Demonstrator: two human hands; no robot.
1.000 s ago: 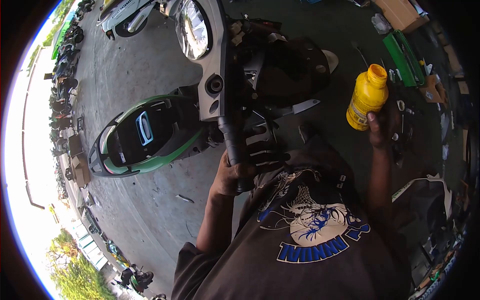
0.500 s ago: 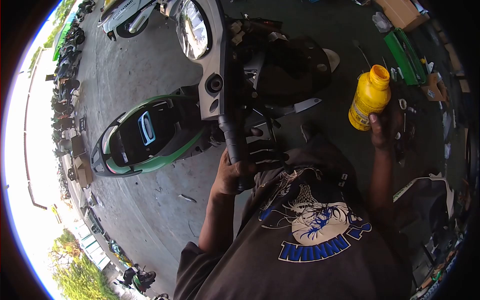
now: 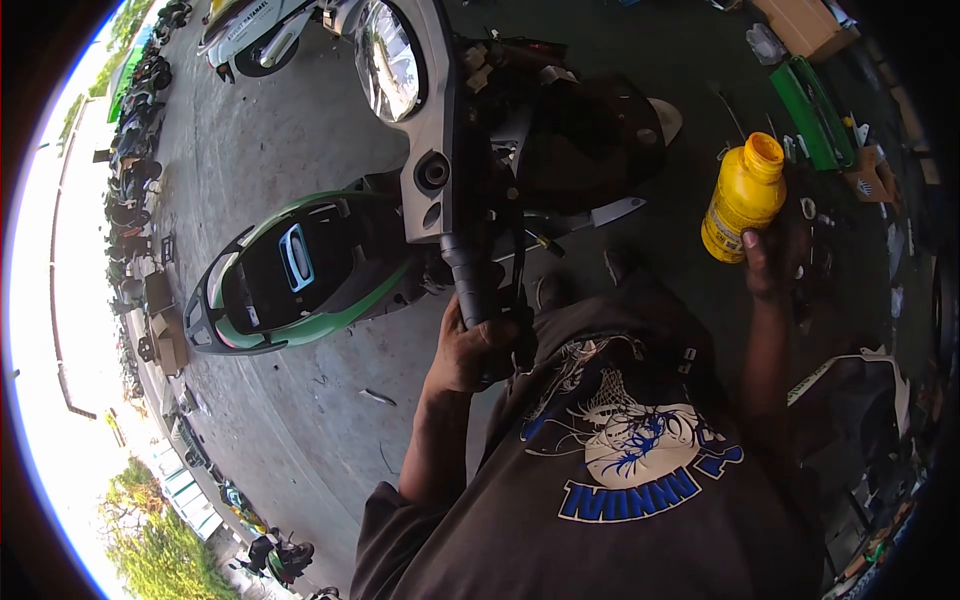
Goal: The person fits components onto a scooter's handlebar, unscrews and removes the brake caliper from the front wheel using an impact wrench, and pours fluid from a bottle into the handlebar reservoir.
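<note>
My left hand (image 3: 462,352) is wrapped round the black handlebar grip (image 3: 466,275) of a scooter, its fingers curled in with the brake lever (image 3: 518,250) close to them. Beside the grip is the scooter's grey front panel (image 3: 428,185) with its headlight (image 3: 390,65). Off to the right, my right hand (image 3: 764,268) is closed round the lower part of a yellow plastic bottle (image 3: 742,205). The bottle has no cap on, and its mouth is tilted slightly away from me. Most of my right fingers are hidden behind it.
A green-edged scooter body (image 3: 300,270) with an uncovered storage well extends to the left. On the right floor lie a green toolbox (image 3: 810,115), a cardboard box (image 3: 805,28) and scattered tools. A white motorcycle (image 3: 260,30) stands at the top left.
My left fingers, stretched over the lever before, have curled in toward the grip, and the lever has come closer to it. The bottle stays nearly in place.
</note>
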